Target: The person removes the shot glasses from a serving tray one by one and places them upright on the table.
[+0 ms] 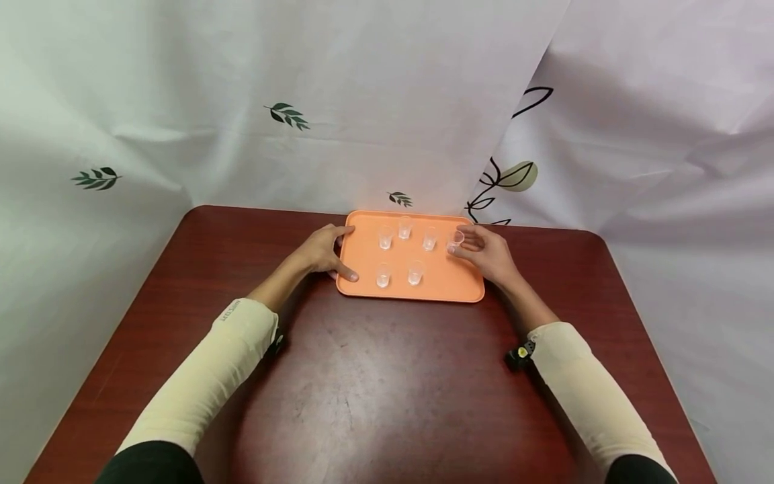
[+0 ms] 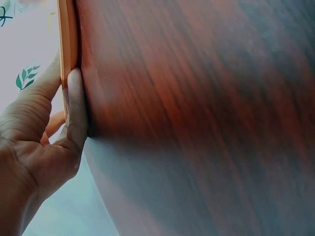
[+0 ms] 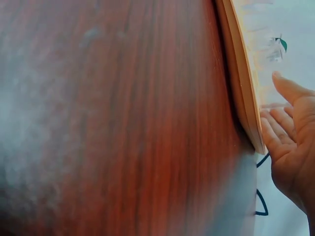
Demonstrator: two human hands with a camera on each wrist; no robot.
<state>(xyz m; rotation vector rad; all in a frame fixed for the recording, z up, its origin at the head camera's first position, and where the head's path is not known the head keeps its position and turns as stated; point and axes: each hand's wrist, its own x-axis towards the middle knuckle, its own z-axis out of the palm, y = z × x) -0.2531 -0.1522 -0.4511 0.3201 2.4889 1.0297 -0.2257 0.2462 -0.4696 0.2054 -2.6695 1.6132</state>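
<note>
An orange tray (image 1: 447, 286) lies at the far middle of the dark red table (image 1: 375, 376). Several small clear cups stand on it, among them one (image 1: 385, 237) at the back and one (image 1: 414, 272) at the front. My left hand (image 1: 323, 252) grips the tray's left edge, thumb on the rim. In the left wrist view the left hand (image 2: 44, 137) has its thumb lying along the tray's edge (image 2: 67, 39). My right hand (image 1: 486, 257) pinches a clear cup (image 1: 457, 238) over the tray's right end. The right wrist view shows the right hand (image 3: 290, 132) beside the tray's rim (image 3: 241, 88); the cup is lost in glare there.
A white cloth backdrop printed with leaves (image 1: 363, 101) hangs right behind the table's far edge. The table's near half (image 1: 387, 417) shows bare wood between my two cream sleeves. Its rounded corners (image 1: 595, 235) sit left and right of the tray.
</note>
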